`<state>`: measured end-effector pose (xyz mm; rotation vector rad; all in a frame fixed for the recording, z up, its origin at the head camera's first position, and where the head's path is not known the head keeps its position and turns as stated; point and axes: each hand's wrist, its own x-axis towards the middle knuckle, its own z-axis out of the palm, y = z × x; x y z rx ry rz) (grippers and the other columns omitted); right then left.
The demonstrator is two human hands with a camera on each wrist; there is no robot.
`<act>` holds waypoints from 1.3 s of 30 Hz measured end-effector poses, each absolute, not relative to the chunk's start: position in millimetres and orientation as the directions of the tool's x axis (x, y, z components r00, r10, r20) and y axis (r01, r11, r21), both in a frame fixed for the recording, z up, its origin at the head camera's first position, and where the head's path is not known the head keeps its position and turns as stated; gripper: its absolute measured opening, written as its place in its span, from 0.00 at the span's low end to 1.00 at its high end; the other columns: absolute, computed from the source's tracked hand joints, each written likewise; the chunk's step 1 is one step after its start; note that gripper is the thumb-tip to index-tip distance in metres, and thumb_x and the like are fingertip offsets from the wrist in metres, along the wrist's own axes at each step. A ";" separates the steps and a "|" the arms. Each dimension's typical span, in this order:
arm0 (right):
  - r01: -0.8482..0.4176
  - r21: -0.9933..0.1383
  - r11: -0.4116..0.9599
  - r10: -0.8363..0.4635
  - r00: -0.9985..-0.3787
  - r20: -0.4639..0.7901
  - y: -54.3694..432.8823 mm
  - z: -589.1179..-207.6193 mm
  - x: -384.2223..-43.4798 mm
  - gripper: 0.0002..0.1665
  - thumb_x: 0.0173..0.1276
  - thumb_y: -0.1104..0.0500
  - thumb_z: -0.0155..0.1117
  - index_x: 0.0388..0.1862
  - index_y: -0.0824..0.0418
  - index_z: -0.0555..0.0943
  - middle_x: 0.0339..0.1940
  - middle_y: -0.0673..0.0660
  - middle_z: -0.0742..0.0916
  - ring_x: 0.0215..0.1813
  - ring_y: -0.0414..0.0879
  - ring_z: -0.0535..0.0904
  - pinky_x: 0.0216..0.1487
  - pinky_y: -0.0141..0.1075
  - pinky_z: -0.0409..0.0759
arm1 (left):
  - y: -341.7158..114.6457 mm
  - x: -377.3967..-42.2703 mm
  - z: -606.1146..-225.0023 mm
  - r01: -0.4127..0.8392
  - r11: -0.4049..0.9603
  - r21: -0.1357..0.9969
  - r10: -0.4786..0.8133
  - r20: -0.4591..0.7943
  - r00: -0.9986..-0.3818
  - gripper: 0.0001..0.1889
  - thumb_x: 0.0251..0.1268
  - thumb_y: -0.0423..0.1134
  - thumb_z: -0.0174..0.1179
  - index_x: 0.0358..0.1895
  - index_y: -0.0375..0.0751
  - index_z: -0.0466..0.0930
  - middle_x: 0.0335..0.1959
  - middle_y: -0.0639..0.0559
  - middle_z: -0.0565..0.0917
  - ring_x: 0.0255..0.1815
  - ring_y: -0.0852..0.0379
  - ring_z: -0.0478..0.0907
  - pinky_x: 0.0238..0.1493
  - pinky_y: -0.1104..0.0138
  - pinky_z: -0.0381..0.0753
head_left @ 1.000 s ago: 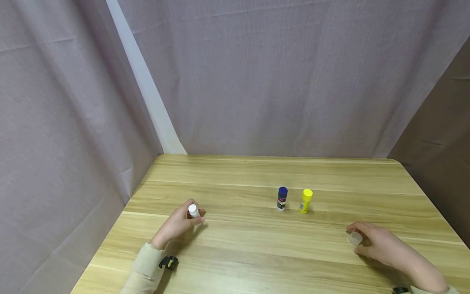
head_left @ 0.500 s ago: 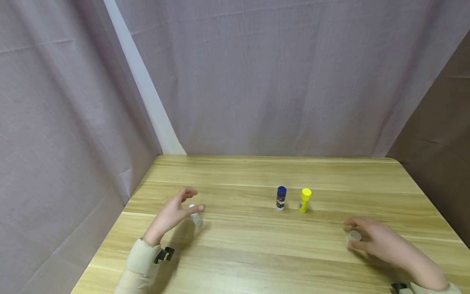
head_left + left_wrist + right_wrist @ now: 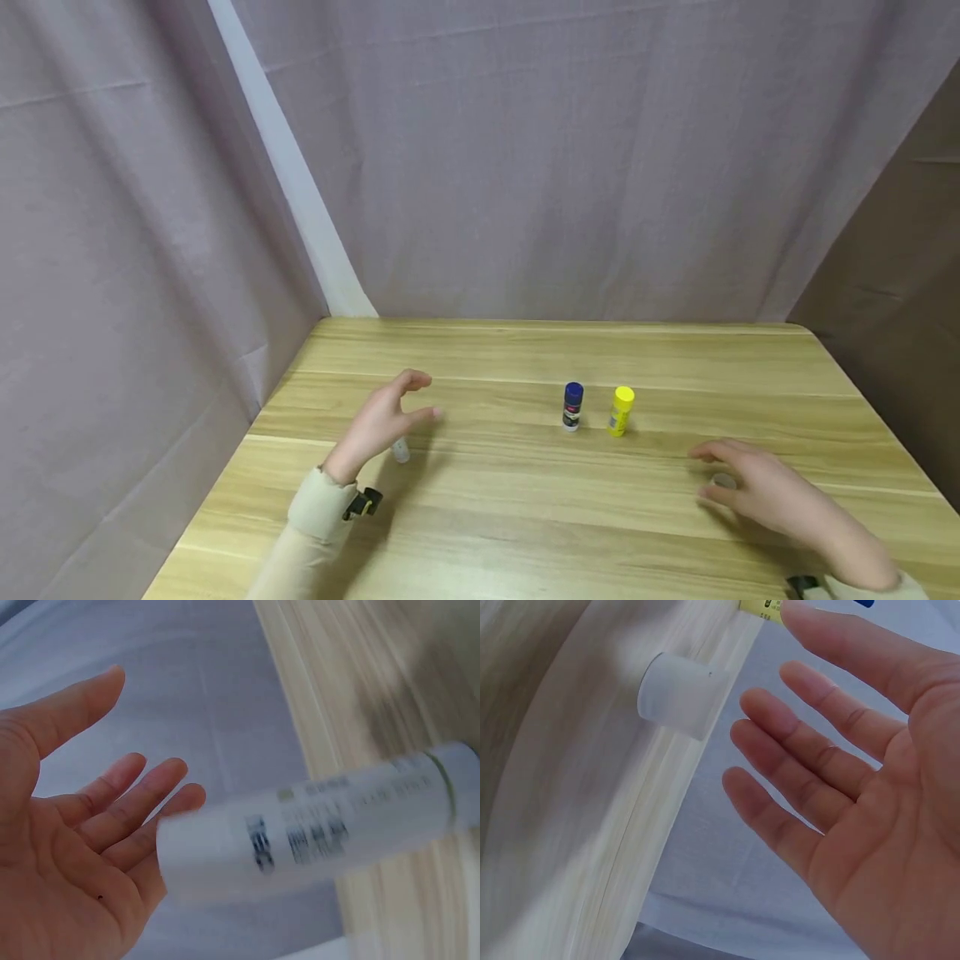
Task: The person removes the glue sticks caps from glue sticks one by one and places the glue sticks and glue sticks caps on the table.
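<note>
A white glue stick stands on the table at the left, mostly covered by my left hand in the head view. That hand is raised over it, thumb and fingers spread with nothing between them. On the right, a small translucent cylinder, like a cap, stands on the wood. My right hand is beside it, its fingers loosely extended and apart from it in the right wrist view. Farther back stand a glue stick with a dark blue cap and a yellow glue stick, side by side.
The wooden table reaches back to a grey curtain. More grey curtain hangs along the left edge, and a brown cloth drops at the right.
My left hand has let go of the white glue stick, then lifted and shifted rightward and away. My right hand's fingers have loosened from around the translucent cylinder and moved slightly left.
</note>
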<state>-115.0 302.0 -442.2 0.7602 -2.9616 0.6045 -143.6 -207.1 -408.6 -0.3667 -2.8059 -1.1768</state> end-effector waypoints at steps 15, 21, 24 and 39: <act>-0.493 -0.373 0.786 -0.469 -0.869 0.159 287.5 -439.7 -107.8 0.24 0.57 0.58 0.79 0.53 0.58 0.84 0.48 0.52 0.87 0.51 0.56 0.84 0.49 0.53 0.82 | -142.6 -174.4 -422.5 0.322 0.590 0.741 0.341 0.134 -0.931 0.24 0.64 0.46 0.70 0.59 0.40 0.78 0.57 0.46 0.83 0.61 0.47 0.77 0.65 0.51 0.73; -0.515 -0.344 0.785 -0.477 -0.857 0.193 286.0 -442.5 -104.6 0.24 0.56 0.58 0.80 0.52 0.57 0.84 0.47 0.49 0.87 0.50 0.54 0.83 0.48 0.50 0.82 | -119.9 -185.5 -434.7 0.325 0.532 0.781 0.398 0.108 -0.911 0.24 0.65 0.44 0.69 0.60 0.37 0.77 0.57 0.46 0.83 0.61 0.48 0.78 0.66 0.55 0.72; -0.520 -0.341 0.783 -0.482 -0.854 0.197 285.2 -442.9 -102.9 0.25 0.55 0.58 0.80 0.52 0.57 0.84 0.47 0.48 0.87 0.51 0.53 0.83 0.49 0.51 0.82 | -108.3 -189.4 -439.5 0.316 0.507 0.802 0.418 0.092 -0.904 0.25 0.66 0.42 0.69 0.62 0.37 0.76 0.58 0.46 0.82 0.61 0.49 0.78 0.66 0.56 0.72; -0.537 -0.328 0.777 -0.489 -0.844 0.223 281.7 -443.0 -101.3 0.24 0.55 0.59 0.80 0.52 0.54 0.84 0.48 0.45 0.86 0.51 0.50 0.83 0.50 0.49 0.82 | -70.1 -206.0 -458.2 0.294 0.454 0.841 0.474 0.052 -0.879 0.29 0.65 0.40 0.69 0.65 0.32 0.73 0.59 0.42 0.81 0.60 0.46 0.78 0.63 0.58 0.74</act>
